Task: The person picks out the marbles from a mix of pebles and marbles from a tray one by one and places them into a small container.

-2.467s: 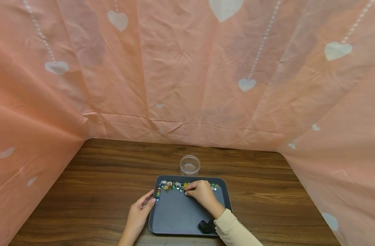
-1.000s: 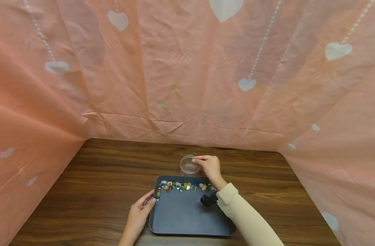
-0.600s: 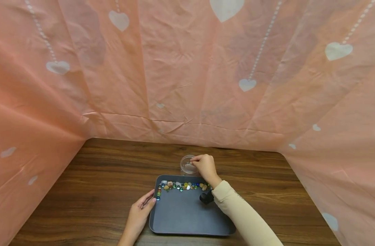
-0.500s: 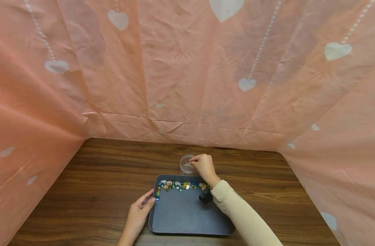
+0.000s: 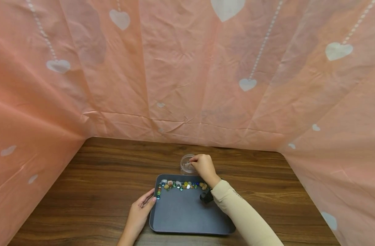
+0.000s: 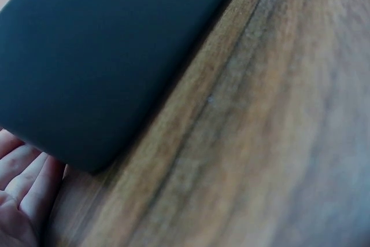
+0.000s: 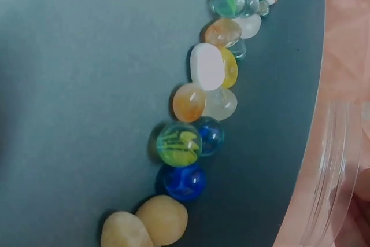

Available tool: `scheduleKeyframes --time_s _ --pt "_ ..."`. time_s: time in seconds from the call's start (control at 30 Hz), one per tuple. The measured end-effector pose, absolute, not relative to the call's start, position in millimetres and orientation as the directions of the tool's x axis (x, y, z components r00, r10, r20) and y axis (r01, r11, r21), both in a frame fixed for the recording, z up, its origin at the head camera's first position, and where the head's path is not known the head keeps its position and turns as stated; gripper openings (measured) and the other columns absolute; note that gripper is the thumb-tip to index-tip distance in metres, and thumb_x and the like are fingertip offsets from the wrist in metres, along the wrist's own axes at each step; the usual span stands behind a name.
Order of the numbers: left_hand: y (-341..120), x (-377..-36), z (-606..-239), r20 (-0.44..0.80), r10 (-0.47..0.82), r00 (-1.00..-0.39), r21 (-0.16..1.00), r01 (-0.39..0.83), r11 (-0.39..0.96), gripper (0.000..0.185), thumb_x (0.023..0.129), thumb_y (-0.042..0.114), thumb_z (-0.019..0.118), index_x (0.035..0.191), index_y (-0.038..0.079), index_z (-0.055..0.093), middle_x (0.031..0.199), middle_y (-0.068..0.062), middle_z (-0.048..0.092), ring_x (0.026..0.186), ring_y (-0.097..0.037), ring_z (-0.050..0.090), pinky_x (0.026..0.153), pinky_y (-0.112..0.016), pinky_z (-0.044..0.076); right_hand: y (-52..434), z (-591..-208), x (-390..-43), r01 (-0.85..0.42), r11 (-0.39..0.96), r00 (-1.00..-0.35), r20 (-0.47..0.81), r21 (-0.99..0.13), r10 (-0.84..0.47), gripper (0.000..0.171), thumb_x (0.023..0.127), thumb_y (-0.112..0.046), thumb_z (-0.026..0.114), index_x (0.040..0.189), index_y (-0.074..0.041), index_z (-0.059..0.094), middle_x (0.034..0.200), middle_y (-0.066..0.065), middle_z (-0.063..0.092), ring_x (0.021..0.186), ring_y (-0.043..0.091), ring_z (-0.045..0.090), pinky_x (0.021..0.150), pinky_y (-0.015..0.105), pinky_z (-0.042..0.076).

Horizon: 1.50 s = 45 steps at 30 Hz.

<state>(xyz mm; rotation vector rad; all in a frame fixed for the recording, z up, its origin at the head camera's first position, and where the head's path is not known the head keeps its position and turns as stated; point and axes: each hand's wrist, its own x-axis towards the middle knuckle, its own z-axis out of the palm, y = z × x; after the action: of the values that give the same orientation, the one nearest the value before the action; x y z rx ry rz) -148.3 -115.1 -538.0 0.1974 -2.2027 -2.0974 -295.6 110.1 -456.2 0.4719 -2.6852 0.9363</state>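
Observation:
A dark grey tray (image 5: 187,215) lies on the wooden table, with a row of glass marbles (image 7: 180,144) and polished pebbles (image 7: 162,220) along its far side. My left hand (image 5: 139,212) holds the tray's left edge, thumb at the rim and the other fingers against the outside. Beyond the tray stands a clear round plastic jar (image 5: 183,166) without a lid. My right hand (image 5: 204,166) is at the jar's right side, thumb and index fingertip together over its opening. I cannot tell whether something small sits between those fingertips.
A black wrist camera (image 5: 206,197) hangs under my right sleeve, over the tray. Pink cloth (image 5: 187,85) with white hearts walls off the back and both sides of the wooden table (image 5: 113,164).
My right hand has gone from the row of stones in the tray to the jar, then shifted slightly left over its opening. My left hand has stayed at the tray's edge.

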Motion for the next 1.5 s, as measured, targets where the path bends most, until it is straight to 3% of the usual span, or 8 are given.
scheduleKeyframes --time_s 0.13,0.33,0.43,0.57,0.7,0.97,1.2,1.5 --pt "-114 -148 -538 -0.028 -0.157 -0.987 0.998 -0.036 0.045 0.046 0.097 0.016 0.065 0.135 -0.007 0.056 0.137 -0.026 0.058 0.129 -0.034 0.057 0.096 -0.014 0.051 112 -454 -292 -0.353 0.710 -0.926 0.336 -0.610 -0.172 0.006 0.081 -0.003 0.079 0.086 -0.001 0.080 0.085 0.012 0.078 0.083 0.025 0.075 0.062 0.027 0.059" --pt "-114 -148 -538 -0.031 -0.154 -0.988 0.998 -0.038 0.045 0.045 0.097 0.016 0.065 0.135 -0.006 0.056 0.137 -0.025 0.059 0.128 -0.033 0.058 0.096 -0.012 0.051 117 -449 -277 -0.214 0.560 -0.970 0.243 -0.800 -0.023 0.011 0.082 -0.009 0.080 0.091 -0.003 0.080 0.091 0.015 0.078 0.061 0.011 0.060 0.047 0.018 0.039" --pt "-113 -147 -537 -0.031 -0.152 -0.988 0.998 -0.038 0.045 0.045 0.097 0.016 0.066 0.135 -0.006 0.056 0.137 -0.025 0.059 0.128 -0.032 0.057 0.095 -0.011 0.050 121 -448 -266 -0.152 0.489 -0.980 0.197 -0.859 0.041 0.012 0.082 -0.011 0.081 0.092 -0.004 0.080 0.093 0.014 0.078 0.066 0.006 0.062 0.051 0.016 0.043" --pt "-114 -145 -536 -0.034 -0.149 -0.988 0.998 -0.040 0.042 0.045 0.097 0.015 0.065 0.135 -0.007 0.056 0.138 -0.025 0.058 0.129 -0.032 0.057 0.094 -0.010 0.050 130 -455 -250 -0.090 0.423 -0.983 0.148 -0.902 0.106 0.012 0.082 -0.010 0.081 0.092 -0.004 0.080 0.093 0.014 0.078 0.077 0.011 0.071 0.061 0.013 0.052" --pt "-114 -143 -535 -0.028 -0.152 -0.988 0.998 -0.036 0.047 0.045 0.097 0.016 0.065 0.135 -0.007 0.056 0.137 -0.025 0.058 0.129 -0.032 0.057 0.093 -0.008 0.049 138 -467 -240 -0.067 0.428 -0.984 0.130 -0.901 0.121 0.014 0.081 -0.012 0.082 0.091 -0.003 0.080 0.090 0.013 0.078 0.079 0.010 0.071 0.063 0.014 0.053" --pt "-114 -141 -533 -0.026 -0.157 -0.987 0.999 -0.033 0.042 0.045 0.097 0.016 0.066 0.134 -0.007 0.057 0.137 -0.025 0.059 0.128 -0.032 0.057 0.092 -0.006 0.048 143 -480 -232 -0.040 0.476 -0.986 0.111 -0.878 0.123 0.016 0.079 -0.016 0.084 0.088 -0.003 0.080 0.085 0.014 0.078 0.065 0.005 0.063 0.053 0.017 0.048" --pt "-115 -140 -536 -0.046 -0.166 -0.985 0.996 -0.058 0.066 0.044 0.096 0.017 0.066 0.134 -0.005 0.058 0.136 -0.023 0.060 0.128 -0.033 0.058 0.095 -0.012 0.051 140 -490 -227 -0.004 0.447 -0.993 0.056 -0.895 0.103 0.012 0.078 -0.008 0.083 0.087 0.000 0.080 0.078 0.015 0.076 0.054 0.008 0.057 0.049 0.018 0.046" --pt "-117 -139 -537 -0.055 -0.180 -0.982 0.996 -0.068 0.064 0.044 0.095 0.017 0.068 0.133 -0.003 0.060 0.135 -0.021 0.062 0.124 -0.021 0.060 0.092 -0.008 0.050 136 -492 -218 -0.083 0.617 -0.994 0.105 -0.782 -0.002 0.009 0.078 -0.010 0.083 0.085 -0.005 0.081 0.082 0.009 0.078 0.078 0.014 0.071 0.057 0.021 0.053"
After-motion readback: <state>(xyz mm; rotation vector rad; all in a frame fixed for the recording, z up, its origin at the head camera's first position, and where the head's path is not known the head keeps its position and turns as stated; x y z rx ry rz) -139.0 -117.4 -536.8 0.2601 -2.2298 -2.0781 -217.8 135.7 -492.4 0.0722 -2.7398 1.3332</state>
